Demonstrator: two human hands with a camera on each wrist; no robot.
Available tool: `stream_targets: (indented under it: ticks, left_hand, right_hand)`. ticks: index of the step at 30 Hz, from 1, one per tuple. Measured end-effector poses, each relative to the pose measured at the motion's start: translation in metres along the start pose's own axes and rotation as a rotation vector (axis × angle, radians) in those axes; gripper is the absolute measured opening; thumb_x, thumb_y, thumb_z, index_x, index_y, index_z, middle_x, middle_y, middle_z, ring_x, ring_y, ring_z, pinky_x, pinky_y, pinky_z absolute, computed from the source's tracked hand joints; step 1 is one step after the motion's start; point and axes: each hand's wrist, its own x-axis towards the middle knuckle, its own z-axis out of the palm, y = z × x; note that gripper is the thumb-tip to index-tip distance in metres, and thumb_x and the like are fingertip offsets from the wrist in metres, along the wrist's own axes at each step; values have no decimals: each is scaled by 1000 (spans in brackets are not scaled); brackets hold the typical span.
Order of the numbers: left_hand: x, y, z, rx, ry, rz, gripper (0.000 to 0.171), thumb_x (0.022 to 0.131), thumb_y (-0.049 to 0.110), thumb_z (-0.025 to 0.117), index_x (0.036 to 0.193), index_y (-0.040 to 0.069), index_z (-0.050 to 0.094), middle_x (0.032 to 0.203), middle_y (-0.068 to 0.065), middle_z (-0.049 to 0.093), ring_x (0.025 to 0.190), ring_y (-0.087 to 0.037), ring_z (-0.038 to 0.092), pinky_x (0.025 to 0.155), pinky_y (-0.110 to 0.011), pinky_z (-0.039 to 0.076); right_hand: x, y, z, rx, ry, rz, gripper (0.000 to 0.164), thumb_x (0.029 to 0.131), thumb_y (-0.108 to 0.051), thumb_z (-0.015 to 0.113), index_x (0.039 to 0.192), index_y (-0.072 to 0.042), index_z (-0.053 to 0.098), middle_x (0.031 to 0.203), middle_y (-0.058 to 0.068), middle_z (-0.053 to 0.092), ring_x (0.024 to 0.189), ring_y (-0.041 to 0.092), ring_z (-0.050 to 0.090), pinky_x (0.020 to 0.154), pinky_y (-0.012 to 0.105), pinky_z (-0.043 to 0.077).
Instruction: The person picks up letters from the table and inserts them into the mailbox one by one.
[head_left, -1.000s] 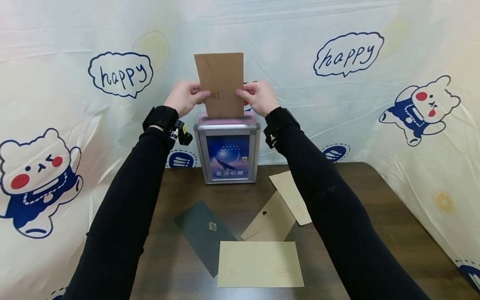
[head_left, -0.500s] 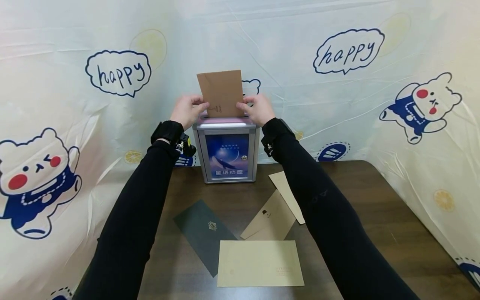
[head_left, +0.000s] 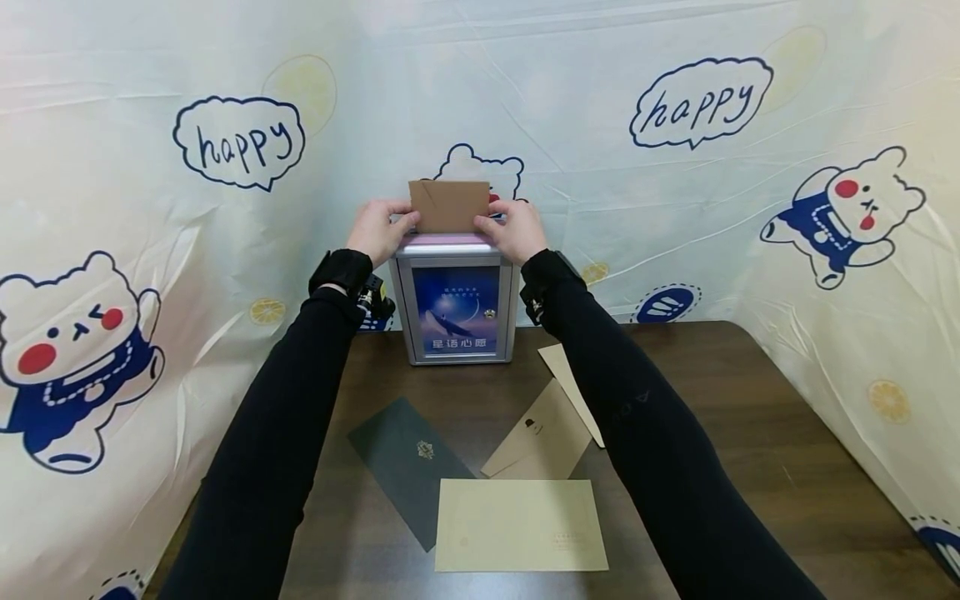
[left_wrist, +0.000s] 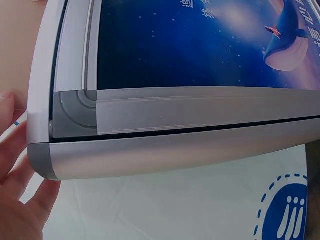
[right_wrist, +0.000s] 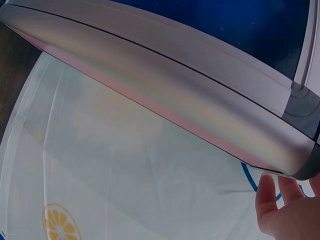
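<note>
A brown kraft envelope (head_left: 452, 207) stands upright in the top slot of a silver-framed suggestion box (head_left: 455, 312), its lower part hidden inside. My left hand (head_left: 381, 229) pinches the envelope's left edge between thumb and fingers, just above the box top. On the opposite edge, my right hand (head_left: 517, 231) pinches it the same way. In the left wrist view, the left hand (left_wrist: 20, 185) shows beside the box's upper corner, with part of the envelope (left_wrist: 20, 55) at the frame's edge. The right hand's fingers (right_wrist: 266, 195) appear by the other top corner in the right wrist view.
On the brown table (head_left: 750, 450) lie a dark green envelope (head_left: 408, 467), a cream envelope (head_left: 521, 525), a tan envelope (head_left: 542, 433) and another pale envelope (head_left: 572, 387) partly under the right forearm. A printed cloth (head_left: 585, 100) hangs behind the box.
The brown envelope has slid down into the box slot, with much less of it showing above. Both hands have moved down with it toward the box top.
</note>
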Motion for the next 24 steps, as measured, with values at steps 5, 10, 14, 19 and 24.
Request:
stream_targets:
  ticks: [5,10,14,19,24]
  left_hand:
    - [-1,-3,0,7,-4,-5,41,109,24,52,144,4,57,152,-17,55,147,-30,46,125,-46,34]
    - [-5,-1,3,17,2,-2,40,109,24,50,144,7,58,152,-15,56,149,-31,44,126,-48,31]
    - [-7,-2,3,40,2,23,38,109,23,50,141,7,61,151,-14,57,149,-32,44,126,-48,31]
    - [-9,-5,2,35,-11,14,40,110,25,48,145,8,58,155,-15,53,150,-33,41,127,-49,30]
    - [-14,-7,-1,26,-16,-18,44,111,31,45,149,12,54,159,-14,48,152,-32,38,127,-51,28]
  right_hand:
    - [-2,0,2,9,-5,12,38,104,-28,62,132,-4,68,138,15,67,130,28,59,114,41,44]
    - [-5,0,1,36,13,10,33,105,-26,60,128,-5,71,139,13,67,136,27,56,120,41,39]
    - [-7,0,1,42,30,-2,30,105,-26,60,124,-7,74,136,11,68,135,26,56,121,42,37]
    - [-9,0,0,36,27,-23,31,105,-25,59,125,-6,74,137,12,69,135,26,57,120,42,39]
    - [-13,0,-4,37,20,-36,32,106,-25,58,127,-6,72,137,12,68,136,26,57,120,41,40]
